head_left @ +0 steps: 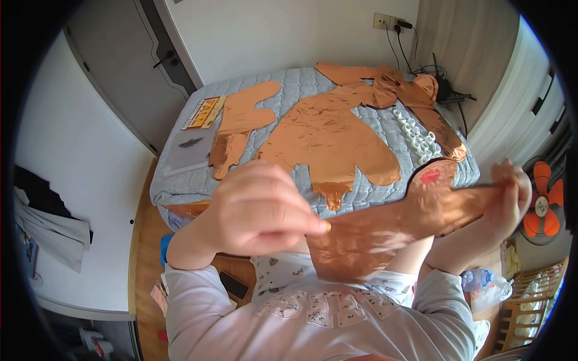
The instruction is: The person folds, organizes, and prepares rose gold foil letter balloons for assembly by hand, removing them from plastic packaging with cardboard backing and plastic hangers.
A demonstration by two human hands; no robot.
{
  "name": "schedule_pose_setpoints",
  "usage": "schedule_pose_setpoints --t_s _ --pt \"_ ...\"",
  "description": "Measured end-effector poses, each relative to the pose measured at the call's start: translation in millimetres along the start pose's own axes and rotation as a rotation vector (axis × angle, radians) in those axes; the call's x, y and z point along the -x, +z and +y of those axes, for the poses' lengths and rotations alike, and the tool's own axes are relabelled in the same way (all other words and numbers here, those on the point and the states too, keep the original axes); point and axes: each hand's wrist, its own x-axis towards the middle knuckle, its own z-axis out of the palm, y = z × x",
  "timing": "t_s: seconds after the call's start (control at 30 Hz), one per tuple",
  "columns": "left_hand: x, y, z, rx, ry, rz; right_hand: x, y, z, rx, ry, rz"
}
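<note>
A deflated copper-coloured foil balloon (pixel 385 234) with a dark edge and a red-pink patch near its top is stretched above my lap. My left hand (pixel 259 210) pinches its left edge between thumb and fingers. At the other end, my right hand (pixel 510 189) has its fingers closed round the narrow part of the foil. Beyond, on the bed, lies a large flat copper foil balloon (pixel 319 132) with rounded lobes. A smaller foil balloon (pixel 247 108) rests to its left, and more crumpled foil (pixel 421 93) is at the back right.
The foil lies on a quilted grey mattress (pixel 289 90). White ring-shaped pieces (pixel 415 135) sit at its right, a printed card (pixel 201 112) and clear plastic packet (pixel 186 150) at its left. A phone (pixel 233 285) is beside me; an orange-bladed fan (pixel 542 204) stands right.
</note>
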Motion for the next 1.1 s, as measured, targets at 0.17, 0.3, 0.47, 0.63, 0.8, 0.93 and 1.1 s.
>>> schedule_pose_setpoints --t_s 0.17,0.3,0.47,0.63,0.8,0.93,1.1 --pt "16.4 19.7 -60.8 -0.001 -0.258 0.015 -7.3 14.8 98.4 0.060 0.525 0.238" --pt "29.9 38.9 -136.2 0.047 -0.522 0.020 -24.4 34.8 178.9 0.182 0.674 0.090" --pt "50.0 57.1 -237.8 0.045 -0.774 -0.105 -29.7 49.5 275.9 0.169 0.822 -0.083" --pt "67.0 72.0 -318.8 0.186 -0.916 -0.147 -42.0 61.7 350.7 0.353 0.903 -0.214" --pt "71.3 73.5 -368.8 0.185 -0.898 -0.171 -53.0 73.7 397.6 0.414 0.900 -0.196" --pt "75.9 73.6 -394.0 0.124 -0.880 -0.263 -62.3 79.6 424.8 0.511 0.967 -0.312" --pt "72.6 70.6 -404.2 -0.043 -0.839 -0.312 -65.5 92.8 452.9 0.585 0.952 -0.270"
